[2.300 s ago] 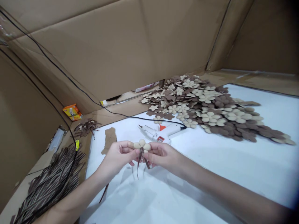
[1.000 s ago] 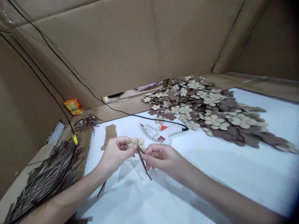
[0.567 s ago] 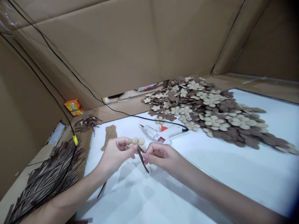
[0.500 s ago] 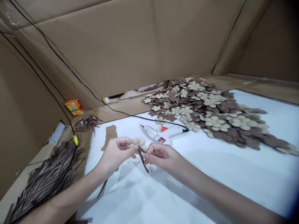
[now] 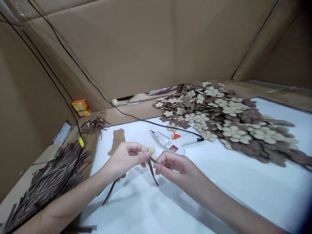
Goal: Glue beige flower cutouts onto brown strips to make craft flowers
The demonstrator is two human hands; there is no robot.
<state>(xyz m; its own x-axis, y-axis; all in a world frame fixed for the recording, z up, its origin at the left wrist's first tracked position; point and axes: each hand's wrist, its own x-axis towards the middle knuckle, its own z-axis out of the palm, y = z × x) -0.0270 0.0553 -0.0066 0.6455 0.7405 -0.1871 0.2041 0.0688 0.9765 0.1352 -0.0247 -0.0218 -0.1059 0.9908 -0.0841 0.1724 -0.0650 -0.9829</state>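
My left hand [image 5: 124, 157] pinches a small beige foam flower [image 5: 148, 149] just above the white table [image 5: 219, 195]. My right hand [image 5: 172, 164] meets it from the right, its fingers closed on a thin brown ribbon strip [image 5: 153, 169] that hangs down from the flower. Both hands are close together near the table's front left. A white hot glue gun [image 5: 175, 142] with an orange trigger lies on the table just behind my hands.
A large heap of beige and brown foam flowers [image 5: 226, 120] fills the back right. Brown ribbon strips [image 5: 48, 182] are piled at the left, with a smaller bunch [image 5: 94, 125] and an orange box [image 5: 81, 107] behind. Black cables [image 5: 73, 74] cross cardboard walls [image 5: 146, 42].
My hands have stayed together on the flower and ribbon, shifting slightly right. The ribbon, first in two tails, now hangs as one strip from my right fingers. The view has shifted a little.
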